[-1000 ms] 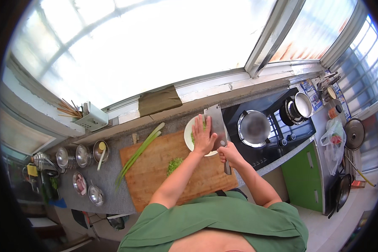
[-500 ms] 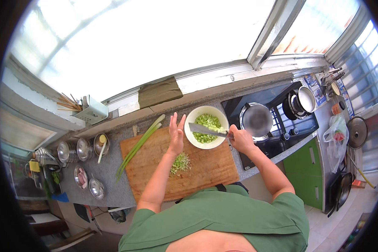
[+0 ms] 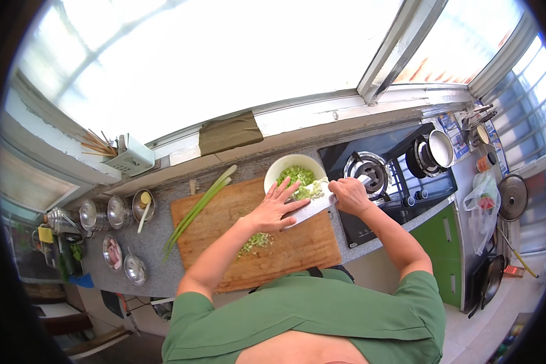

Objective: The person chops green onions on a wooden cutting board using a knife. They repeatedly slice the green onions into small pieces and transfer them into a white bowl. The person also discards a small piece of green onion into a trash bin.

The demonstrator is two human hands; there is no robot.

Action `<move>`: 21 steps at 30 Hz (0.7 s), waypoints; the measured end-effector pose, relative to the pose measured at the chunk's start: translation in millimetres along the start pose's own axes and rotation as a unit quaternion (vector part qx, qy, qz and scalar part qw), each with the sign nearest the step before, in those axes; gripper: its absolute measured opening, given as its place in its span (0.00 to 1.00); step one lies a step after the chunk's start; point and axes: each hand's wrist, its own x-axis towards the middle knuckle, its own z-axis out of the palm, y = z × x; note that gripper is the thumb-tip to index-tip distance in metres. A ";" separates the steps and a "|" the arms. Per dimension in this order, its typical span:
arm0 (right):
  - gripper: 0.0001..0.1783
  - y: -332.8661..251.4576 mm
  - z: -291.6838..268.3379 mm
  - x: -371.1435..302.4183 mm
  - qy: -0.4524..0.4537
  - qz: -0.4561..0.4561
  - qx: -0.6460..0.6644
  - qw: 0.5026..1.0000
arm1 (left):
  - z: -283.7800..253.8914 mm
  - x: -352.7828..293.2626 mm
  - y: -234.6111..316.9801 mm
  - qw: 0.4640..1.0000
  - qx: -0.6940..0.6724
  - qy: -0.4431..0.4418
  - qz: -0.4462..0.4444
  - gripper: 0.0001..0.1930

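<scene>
Cleaver (image 3: 312,210), its blade at the near side of a white bowl (image 3: 276,169), carries chopped pale scallion bits (image 3: 317,187) on its face. The right hand (image 3: 350,195) has its fingers wrapped round the handle. The left hand (image 3: 274,211) spreads its fingers wide beside the blade and bowl (whether they press the steel, I cannot tell), gripping nothing visible. Chopped green pieces (image 3: 297,174) lie in the bowl. On the wooden board (image 3: 300,252), atop the grey desk (image 3: 159,255), sits a small chopped heap (image 3: 256,242); long scallions (image 3: 203,204) cross the board's left edge.
</scene>
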 end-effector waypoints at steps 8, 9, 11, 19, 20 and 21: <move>0.15 8.9 6.8 1.9 0.002 -0.018 -0.006 1.000 | 26.5 16.2 -41.5 0.997 -0.011 0.007 -0.082 0.40; 0.15 9.1 7.8 1.4 -0.003 -0.014 0.000 1.000 | 23.7 17.8 -39.3 0.996 -0.017 0.013 -0.092 0.40; 0.16 10.3 12.0 2.8 -0.003 -0.010 0.002 1.000 | 23.4 20.5 -27.3 0.998 -0.033 0.031 -0.035 0.41; 0.12 4.8 15.1 14.6 0.010 -0.083 0.008 0.996 | 19.7 31.2 -1.4 1.000 -0.014 -0.012 -0.011 0.48; 0.12 4.0 14.9 14.2 0.010 -0.083 0.008 0.996 | 21.1 33.3 -5.2 0.999 -0.024 -0.007 -0.025 0.48; 0.11 3.5 14.1 14.4 0.010 -0.084 0.009 0.996 | 22.3 35.6 -9.2 0.999 -0.034 0.000 -0.039 0.48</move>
